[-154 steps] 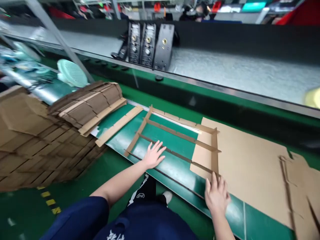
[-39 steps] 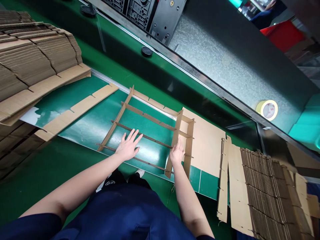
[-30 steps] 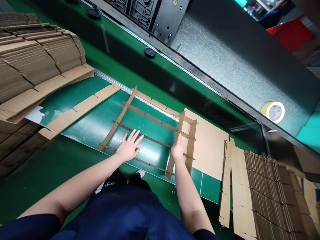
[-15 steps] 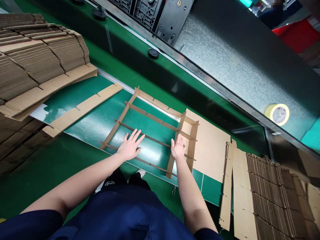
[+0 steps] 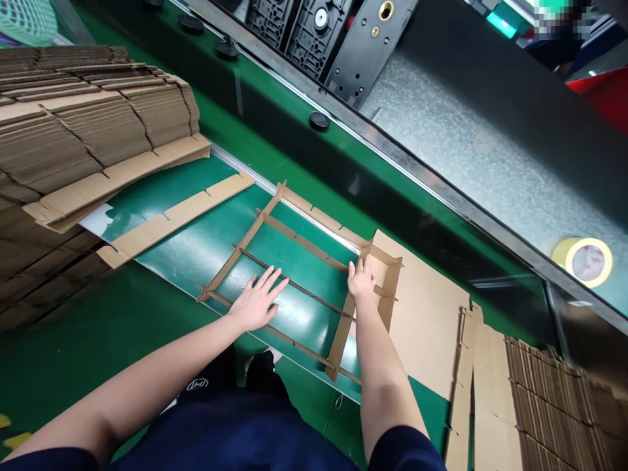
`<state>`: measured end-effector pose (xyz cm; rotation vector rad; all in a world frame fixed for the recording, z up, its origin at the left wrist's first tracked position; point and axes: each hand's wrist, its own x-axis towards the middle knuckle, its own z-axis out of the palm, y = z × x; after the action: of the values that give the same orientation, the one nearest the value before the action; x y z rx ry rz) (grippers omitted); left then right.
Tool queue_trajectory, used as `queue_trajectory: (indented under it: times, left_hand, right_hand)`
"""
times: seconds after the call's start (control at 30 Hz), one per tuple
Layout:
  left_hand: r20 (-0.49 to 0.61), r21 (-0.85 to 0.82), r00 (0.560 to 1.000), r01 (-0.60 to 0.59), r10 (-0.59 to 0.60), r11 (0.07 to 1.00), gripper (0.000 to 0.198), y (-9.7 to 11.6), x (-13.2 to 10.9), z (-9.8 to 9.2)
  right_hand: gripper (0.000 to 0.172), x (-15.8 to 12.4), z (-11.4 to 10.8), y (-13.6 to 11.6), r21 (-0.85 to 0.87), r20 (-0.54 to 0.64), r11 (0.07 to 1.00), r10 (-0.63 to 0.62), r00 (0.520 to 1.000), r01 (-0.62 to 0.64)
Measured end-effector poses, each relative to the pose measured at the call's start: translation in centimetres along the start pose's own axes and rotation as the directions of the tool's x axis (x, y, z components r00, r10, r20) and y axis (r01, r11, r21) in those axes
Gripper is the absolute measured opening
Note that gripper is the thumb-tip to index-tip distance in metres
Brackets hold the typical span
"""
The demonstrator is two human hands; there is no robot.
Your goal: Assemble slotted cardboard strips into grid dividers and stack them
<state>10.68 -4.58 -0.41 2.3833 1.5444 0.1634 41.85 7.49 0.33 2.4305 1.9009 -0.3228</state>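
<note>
A cardboard divider grid [image 5: 338, 340] of slotted strips crossing one another stands on the green table. My left hand [image 5: 256, 304] is held flat over its middle, fingers spread, close to a long strip and holding nothing. On the right side, my right hand [image 5: 362, 280] has its thumb and fingers on either side of a cross strip near the grid's far end, gripping it. The hand hides part of that joint. One loose slotted cardboard strip [image 5: 179, 219] lies flat to the left of the grid.
Stacked cardboard strips [image 5: 112, 118] rise at the left, and more stacked strips [image 5: 554, 399] stand at the right. A flat cardboard sheet [image 5: 426, 314] lies partly under the grid. Beyond the metal rail are black plastic parts [image 5: 318, 39] and a tape roll [image 5: 583, 260].
My right hand has moved farther along the cross strip, toward the grid's far side, and its fingers have closed on it. My left hand stays spread over the middle. The camera view has shifted.
</note>
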Motion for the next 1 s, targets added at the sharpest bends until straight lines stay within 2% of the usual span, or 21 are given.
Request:
queue_trajectory:
  times: [0.13, 0.17, 0.3, 0.37, 0.43, 0.5, 0.57, 0.63, 0.73, 0.83, 0.93, 1.0]
  left_hand:
    - [0.009, -0.023, 1.000, 0.004, -0.004, 1.000, 0.065, 0.0, 0.1, -0.2]
    - [0.014, -0.028, 1.000, 0.003, -0.003, 1.000, 0.066, -0.1, 0.1, -0.3]
    - [0.034, -0.030, 0.999, -0.001, 0.002, 1.000, 0.067, -0.2, 0.0, -0.8]
    - [0.039, -0.023, 0.999, -0.004, 0.005, 1.000, 0.066, -0.2, 0.0, -0.9]
    - [0.041, -0.020, 0.999, -0.013, 0.013, 1.000, 0.065, -0.3, -0.1, -0.8]
    - [0.035, -0.024, 0.999, -0.024, 0.025, 0.999, 0.065, -0.4, -0.1, -0.6]
    - [0.023, -0.035, 0.999, -0.031, 0.032, 0.999, 0.065, -0.5, -0.1, -0.4]
    - [0.008, -0.049, 1.000, -0.028, 0.028, 0.998, 0.066, -0.5, 0.0, -0.1]
    - [-0.004, -0.072, 1.000, -0.009, 0.009, 0.997, 0.068, 0.2, 0.0, 0.0]
    - [-0.054, -0.122, 0.999, -0.011, 0.005, 0.992, 0.065, 0.3, 0.2, -0.6]
    - [-0.213, -0.169, 0.977, -0.060, 0.023, 0.984, 0.056, -2.2, 0.8, -2.3]
    - [-0.333, -0.155, 0.940, 0.022, -0.074, 0.988, 0.051, -6.0, 1.1, -4.2]
  right_hand:
    - [0.064, -0.5, 0.9, 0.2, -0.012, -0.225, 1.000, 0.012, 0.974, -0.015]
    - [0.064, -0.6, 0.8, 0.1, -0.019, -0.244, 1.000, 0.007, 0.970, -0.012]
    - [0.062, -0.9, -0.2, -0.5, 0.023, -0.058, 0.999, -0.025, 0.998, 0.026]
    - [0.060, -1.9, -1.1, -0.6, 0.102, -0.087, 0.995, 0.023, 0.996, -0.014]
    - [0.058, -4.3, -1.6, -0.4, 0.162, -0.205, 0.987, 0.049, 0.977, -0.016]
    - [0.057, -8.0, -1.3, -0.2, 0.142, -0.306, 0.990, 0.025, 0.952, 0.020]
    - [0.057, -12.0, 0.1, -0.1, 0.068, -0.324, 0.997, 0.002, 0.946, 0.021]
    - [0.058, -14.9, 2.0, 0.1, -0.012, -0.257, 1.000, 0.001, 0.966, -0.004]
    - [0.058, -16.4, 4.1, 0.3, -0.094, -0.168, 0.995, 0.025, 0.985, -0.041]
    - [0.058, -16.2, 4.4, 0.7, -0.058, -0.198, 0.998, 0.024, 0.980, -0.036]
    - [0.061, -17.0, 4.2, 1.3, 0.088, -0.334, 0.992, 0.119, 0.935, -0.095]
    - [0.059, -18.6, 4.2, 1.7, 0.177, -0.387, 0.975, 0.193, 0.902, -0.133]
